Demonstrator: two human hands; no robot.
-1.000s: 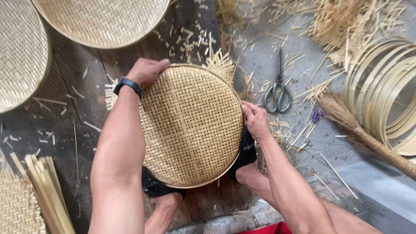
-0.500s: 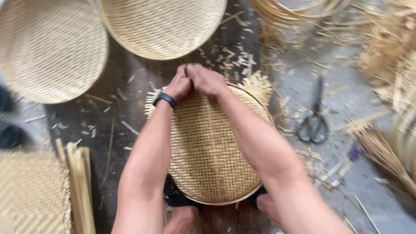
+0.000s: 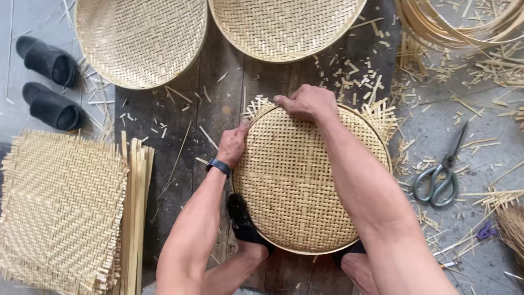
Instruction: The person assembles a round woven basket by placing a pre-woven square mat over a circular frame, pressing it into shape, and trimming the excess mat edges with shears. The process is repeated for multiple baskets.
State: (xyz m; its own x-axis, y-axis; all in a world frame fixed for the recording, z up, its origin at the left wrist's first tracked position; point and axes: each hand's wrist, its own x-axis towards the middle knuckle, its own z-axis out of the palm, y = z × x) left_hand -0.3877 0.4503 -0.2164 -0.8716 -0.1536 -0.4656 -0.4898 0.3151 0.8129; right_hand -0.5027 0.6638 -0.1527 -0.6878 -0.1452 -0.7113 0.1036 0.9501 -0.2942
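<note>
Gripping the far rim of the round woven tray (image 3: 305, 180), both of your hands have come together since a second ago, when they sat on opposite sides of it. The tray lies on the dark wooden floor (image 3: 180, 136) between your feet, frayed strip ends sticking out along its far edge. Your right hand (image 3: 308, 102) is curled over the top of the rim, fingers closed on it; your left hand (image 3: 233, 145), beside it to the left, pinches the rim with thumb and fingers. By my reading, work has shifted to that far-left stretch of edge. Left of you lies a flat square woven mat (image 3: 60, 207) with a bundle of bamboo strips (image 3: 134, 207) beside it. Two finished trays (image 3: 142, 38) sit farther off, scissors (image 3: 439, 177) to the right.
</note>
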